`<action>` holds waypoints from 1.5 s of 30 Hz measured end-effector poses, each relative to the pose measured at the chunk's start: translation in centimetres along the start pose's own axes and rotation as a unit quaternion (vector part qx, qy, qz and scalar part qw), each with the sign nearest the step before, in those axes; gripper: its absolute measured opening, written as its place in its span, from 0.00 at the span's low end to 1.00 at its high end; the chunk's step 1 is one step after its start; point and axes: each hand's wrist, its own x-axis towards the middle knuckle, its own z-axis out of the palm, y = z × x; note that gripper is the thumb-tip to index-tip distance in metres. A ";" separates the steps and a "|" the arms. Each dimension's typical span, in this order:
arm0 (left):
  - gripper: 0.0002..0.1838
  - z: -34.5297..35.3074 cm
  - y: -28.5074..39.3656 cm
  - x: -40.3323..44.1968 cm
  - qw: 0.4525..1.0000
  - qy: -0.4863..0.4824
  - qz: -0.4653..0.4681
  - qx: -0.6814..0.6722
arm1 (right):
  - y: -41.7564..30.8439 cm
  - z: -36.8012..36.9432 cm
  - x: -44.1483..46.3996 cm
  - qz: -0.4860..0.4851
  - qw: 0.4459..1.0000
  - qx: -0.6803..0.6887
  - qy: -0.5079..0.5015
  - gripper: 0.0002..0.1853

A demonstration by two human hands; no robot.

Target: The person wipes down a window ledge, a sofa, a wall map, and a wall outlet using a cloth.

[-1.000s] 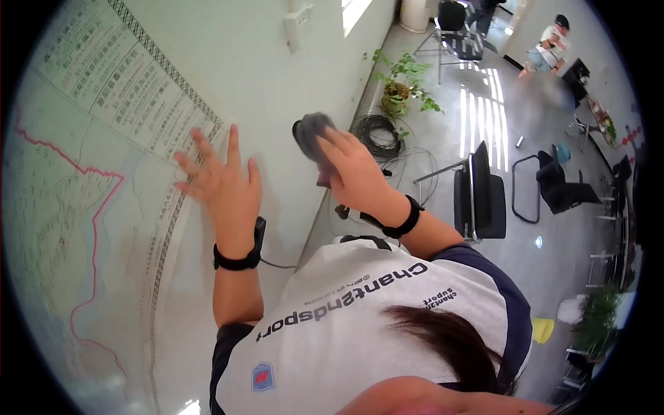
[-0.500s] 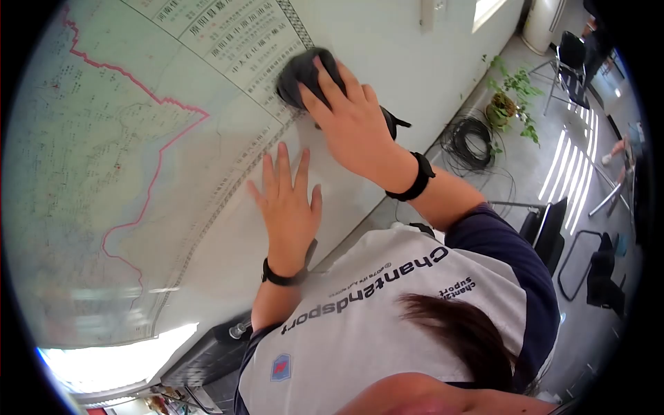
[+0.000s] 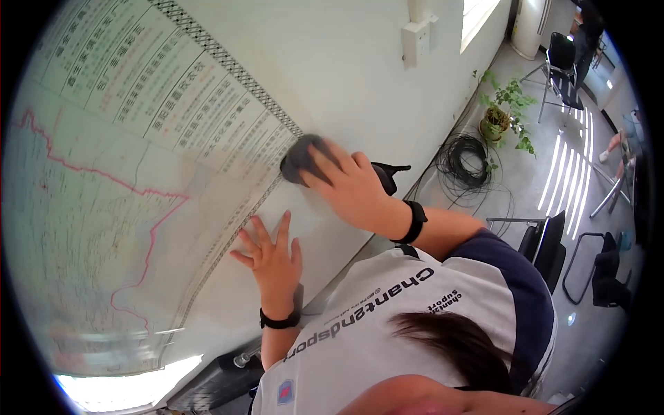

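Observation:
A large map with a red boundary line, rows of printed text and a patterned border lies against the white wall. My right hand presses a bunched dark grey cloth onto the corner of the map's border, fingers bent over it. Lower and to the left, my left hand rests flat beside the border on the pale surface, fingers spread and holding nothing. A black band circles each wrist.
A socket box sits on the wall above. On the floor to the right are a potted plant, a coil of black cable, and chairs. Another person stands at the far upper right.
The view has shifted, so the map, wall and hands sit lower in the picture. My right hand still holds the cloth at the border corner; my left hand remains spread.

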 end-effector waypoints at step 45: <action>0.25 3.8 -0.6 1.0 0.975 0.187 0.058 0.105 | 20.5 -7.9 7.4 0.230 0.938 -0.260 -0.010 0.14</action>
